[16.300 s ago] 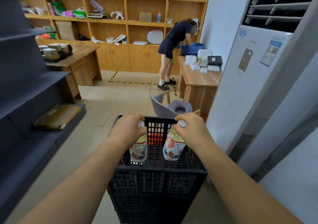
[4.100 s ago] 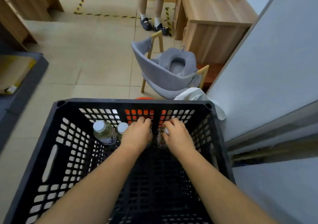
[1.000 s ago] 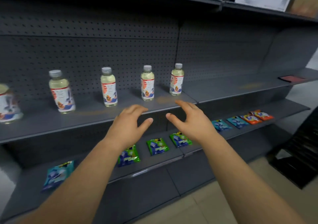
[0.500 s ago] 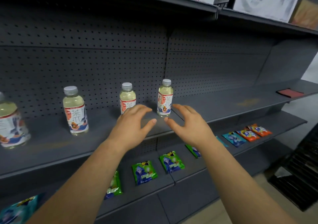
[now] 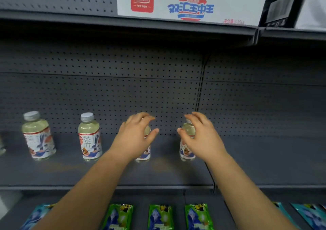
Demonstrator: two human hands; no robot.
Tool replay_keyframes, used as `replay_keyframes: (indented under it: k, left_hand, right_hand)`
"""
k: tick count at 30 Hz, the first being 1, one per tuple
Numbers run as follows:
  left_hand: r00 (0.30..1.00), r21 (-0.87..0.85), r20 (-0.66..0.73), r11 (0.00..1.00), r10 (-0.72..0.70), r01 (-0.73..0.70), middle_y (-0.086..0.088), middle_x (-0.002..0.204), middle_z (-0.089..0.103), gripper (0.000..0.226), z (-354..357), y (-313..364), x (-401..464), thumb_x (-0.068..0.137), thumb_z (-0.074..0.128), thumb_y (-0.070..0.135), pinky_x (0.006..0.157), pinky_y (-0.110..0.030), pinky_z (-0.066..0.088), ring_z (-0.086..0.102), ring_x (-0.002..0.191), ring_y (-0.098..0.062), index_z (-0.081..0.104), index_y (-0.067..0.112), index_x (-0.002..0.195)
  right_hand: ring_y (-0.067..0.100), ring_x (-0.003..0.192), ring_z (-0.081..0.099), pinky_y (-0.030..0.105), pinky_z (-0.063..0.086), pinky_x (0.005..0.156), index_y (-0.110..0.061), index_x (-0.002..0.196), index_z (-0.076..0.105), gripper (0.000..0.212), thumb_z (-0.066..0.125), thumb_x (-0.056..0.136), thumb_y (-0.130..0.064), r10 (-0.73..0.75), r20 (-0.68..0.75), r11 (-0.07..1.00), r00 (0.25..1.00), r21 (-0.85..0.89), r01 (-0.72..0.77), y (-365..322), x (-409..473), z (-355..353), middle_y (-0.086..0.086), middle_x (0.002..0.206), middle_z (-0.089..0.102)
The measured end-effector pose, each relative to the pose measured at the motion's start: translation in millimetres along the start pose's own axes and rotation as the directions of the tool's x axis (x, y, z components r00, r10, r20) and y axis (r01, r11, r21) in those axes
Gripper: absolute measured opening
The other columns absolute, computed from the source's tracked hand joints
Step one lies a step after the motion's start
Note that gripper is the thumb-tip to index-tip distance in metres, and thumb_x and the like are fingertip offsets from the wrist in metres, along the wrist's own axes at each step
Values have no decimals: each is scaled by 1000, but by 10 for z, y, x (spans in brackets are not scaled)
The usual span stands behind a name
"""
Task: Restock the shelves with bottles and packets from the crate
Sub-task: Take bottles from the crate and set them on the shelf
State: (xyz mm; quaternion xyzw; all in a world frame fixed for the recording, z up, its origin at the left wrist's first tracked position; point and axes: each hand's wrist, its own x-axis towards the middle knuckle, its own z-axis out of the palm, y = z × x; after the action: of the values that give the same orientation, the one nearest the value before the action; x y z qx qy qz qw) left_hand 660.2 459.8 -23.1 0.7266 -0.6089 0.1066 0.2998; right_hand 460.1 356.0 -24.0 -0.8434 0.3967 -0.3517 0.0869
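Note:
Several pale tea bottles stand in a row on the grey middle shelf (image 5: 164, 175). Two stand free at the left, one (image 5: 38, 136) and another (image 5: 89, 138). My left hand (image 5: 134, 138) hovers with spread, slightly curved fingers in front of a third bottle (image 5: 145, 156), hiding most of it. My right hand (image 5: 201, 138) is held the same way before the fourth bottle (image 5: 186, 153). Neither hand visibly grips a bottle. Green packets (image 5: 160, 215) and a blue packet (image 5: 35, 217) lie on the shelf below. The crate is out of view.
A white carton with red and blue print (image 5: 190, 2) sits on the top shelf, beside a black box (image 5: 282, 9). The middle shelf runs bare to the right of the bottles. Teal packets (image 5: 310, 215) lie at the lower right.
The view has closed in on the shelf. Both empty hands have risen and reached forward until they are level with the two right-hand bottles.

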Motion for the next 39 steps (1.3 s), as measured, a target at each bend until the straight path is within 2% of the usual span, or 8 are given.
replay_keyframes:
  k: [5,8,12,16,20,28,39]
  left_hand:
    - [995,107,16,990,-97,95,8,142,42,47,67,-78,184,95,47,51,107,-39,31,34,132,-17,48,29,136]
    - [989,135,19,981,-145,142,7,141,41,47,131,-182,264,95,46,50,105,-40,32,36,129,-19,46,29,137]
    - [984,173,42,971,-176,166,4,141,42,49,189,-284,444,95,46,51,102,-42,36,39,126,-22,44,28,137]
    - [977,233,132,963,-166,132,1,142,44,50,249,-278,625,96,47,47,101,-42,37,42,126,-23,42,27,141]
    - [961,250,171,953,-216,170,-2,135,49,45,279,-293,671,95,49,40,92,-39,45,48,120,-24,45,27,138]
    - [951,186,180,958,-251,217,-8,128,50,41,286,-293,708,95,50,31,87,-38,50,51,114,-27,49,22,135]
    - [981,226,109,965,-160,132,-6,123,52,37,195,-248,615,96,50,34,82,-36,48,55,107,-27,51,21,131]
  right_hand:
    - [17,141,28,38,40,104,-31,147,40,58,53,94,-53,12,103,998,995,-65,-5,145,291,125,-7,155,27]
    - [23,139,26,41,38,106,-29,147,40,59,52,94,-52,40,121,985,992,-173,-18,211,413,203,-1,155,28]
    - [30,134,33,43,39,104,-29,148,37,61,50,94,-52,102,120,956,988,-286,-64,244,623,220,3,153,31]
    - [30,128,42,42,47,97,-29,148,37,58,50,95,-48,164,187,952,969,-288,-105,272,754,247,4,144,43]
    - [30,121,48,39,51,89,-28,145,43,52,52,95,-40,170,214,947,962,-305,-99,337,763,273,7,137,47]
    - [30,116,51,38,51,89,-20,141,51,44,54,98,-26,111,231,983,966,-171,-72,404,808,262,11,128,49]
    - [24,106,54,37,52,85,-22,128,60,33,59,95,-25,10,132,999,991,-42,-4,288,562,140,4,118,53]
